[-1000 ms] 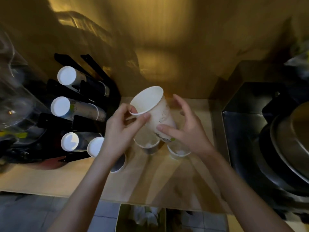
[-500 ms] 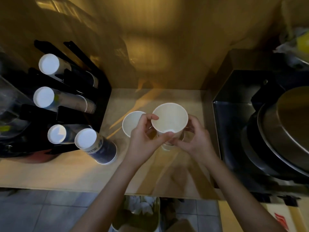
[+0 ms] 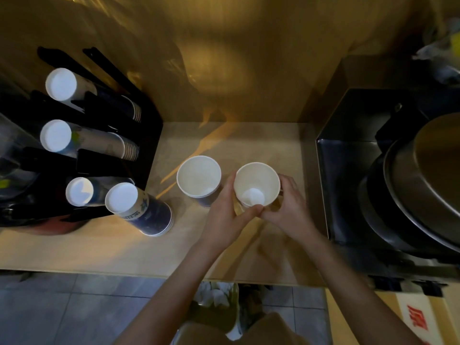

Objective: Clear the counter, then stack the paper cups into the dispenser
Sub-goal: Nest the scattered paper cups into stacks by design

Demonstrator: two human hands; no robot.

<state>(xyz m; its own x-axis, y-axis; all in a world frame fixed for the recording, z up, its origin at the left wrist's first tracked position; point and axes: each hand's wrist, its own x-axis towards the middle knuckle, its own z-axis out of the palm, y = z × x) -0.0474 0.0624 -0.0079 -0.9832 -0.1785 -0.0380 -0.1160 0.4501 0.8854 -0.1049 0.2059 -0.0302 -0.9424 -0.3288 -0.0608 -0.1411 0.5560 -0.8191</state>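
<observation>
A white paper cup (image 3: 256, 184) stands mouth up on the wooden counter (image 3: 99, 245), and both hands wrap around it. My left hand (image 3: 226, 210) grips its left side, my right hand (image 3: 288, 202) its right side, fingertips meeting at the front. A second upright cup stack (image 3: 199, 179) stands just to the left, untouched. A dark blue cup stack (image 3: 139, 210) lies upside down and tilted near the dispenser. The black dispenser rack (image 3: 104, 155) at the left holds three rows of nested cups, bottoms facing me.
A black metal box (image 3: 348, 170) with a large steel pot lid (image 3: 428, 185) stands at the right, close to my right hand. A bin (image 3: 214, 302) with crumpled paper sits below the counter's front edge. A wooden wall (image 3: 224, 58) closes the back.
The cup was held up and tilted in both hands; it has come down upright onto the counter at the right of the other cup. Both hands stay around it.
</observation>
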